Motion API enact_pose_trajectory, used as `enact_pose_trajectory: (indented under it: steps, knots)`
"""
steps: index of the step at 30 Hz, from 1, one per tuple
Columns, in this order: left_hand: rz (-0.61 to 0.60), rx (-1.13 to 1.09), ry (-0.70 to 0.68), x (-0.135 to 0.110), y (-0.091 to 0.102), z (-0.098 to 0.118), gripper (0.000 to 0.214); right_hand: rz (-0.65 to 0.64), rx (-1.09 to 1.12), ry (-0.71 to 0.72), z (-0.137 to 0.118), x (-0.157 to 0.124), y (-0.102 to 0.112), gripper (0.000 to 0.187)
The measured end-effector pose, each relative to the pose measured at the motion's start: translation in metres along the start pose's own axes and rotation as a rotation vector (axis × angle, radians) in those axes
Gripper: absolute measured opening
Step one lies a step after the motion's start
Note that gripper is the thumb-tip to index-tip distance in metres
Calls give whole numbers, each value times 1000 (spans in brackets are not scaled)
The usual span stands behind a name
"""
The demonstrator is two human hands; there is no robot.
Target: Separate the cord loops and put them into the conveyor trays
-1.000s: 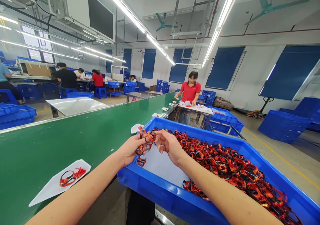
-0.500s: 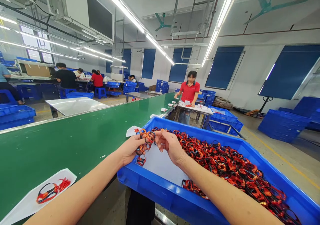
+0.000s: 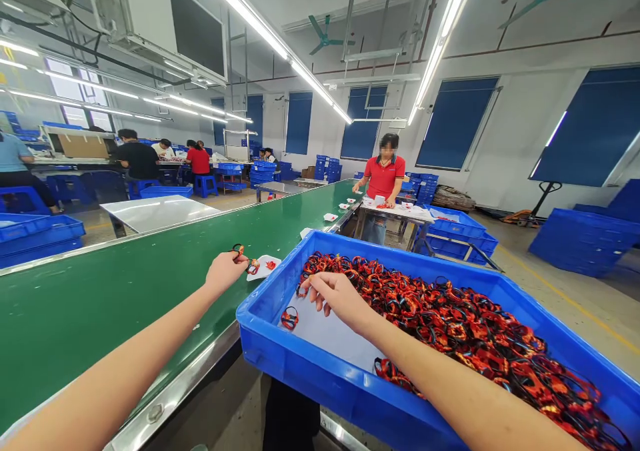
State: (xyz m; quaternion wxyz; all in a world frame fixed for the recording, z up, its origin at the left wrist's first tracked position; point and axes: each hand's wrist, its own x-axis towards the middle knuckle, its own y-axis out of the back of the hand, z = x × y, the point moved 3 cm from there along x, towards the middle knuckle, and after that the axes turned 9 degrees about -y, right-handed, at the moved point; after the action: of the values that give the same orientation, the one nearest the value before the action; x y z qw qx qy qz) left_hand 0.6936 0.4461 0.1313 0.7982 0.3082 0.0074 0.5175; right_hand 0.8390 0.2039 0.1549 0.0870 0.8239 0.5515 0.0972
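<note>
Factory hall (image 3: pixel 320 114) with long ceiling lights overhead. Upper centre of the frame: a co-worker in a red shirt (image 3: pixel 384 177) stands at a white-topped surface (image 3: pixel 395 214), well apart from the near work area. Left of centre: a green conveyor belt (image 3: pixel 110 291) runs toward that surface. Lower right: a blue plastic crate (image 3: pixel 265 344) sits just beside the belt, its floor partly covered by a white sheet (image 3: pixel 330 337). A heap of red-and-black bands (image 3: pixel 440 324) fills the right part of the crate. Left hand (image 3: pixel 226 271) is over the belt, its fingers (image 3: pixel 235 256) pinching a small band (image 3: pixel 246 261) near a white card (image 3: pixel 265 267). Right hand (image 3: pixel 340 297) is above the crate, its fingers (image 3: pixel 313 284) bent down at the heap's edge; cannot tell whether they grip a band. One loose band (image 3: pixel 289 318) lies on the white sheet, apart from the heap.
</note>
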Motion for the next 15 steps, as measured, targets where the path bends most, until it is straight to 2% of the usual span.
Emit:
enact_pose_trajectory:
  steps: [3,7,9,12,15]
  knots:
    - [-25,-61,78,5,-8,-9,30,-57,-104,5,5,1,-3,32]
    - [-12,-243,151,5,-13,2,31,-78,-158,10,7,-1,-3,29]
    - [-7,-369,168,0,-14,17,40,-80,-173,25,5,-2,-4,26]
    - [-62,-583,160,-16,-18,51,66,-45,-182,53,1,-3,-7,18]
    - [-169,-758,141,-40,-27,87,70,37,-199,138,-5,-5,-9,20]
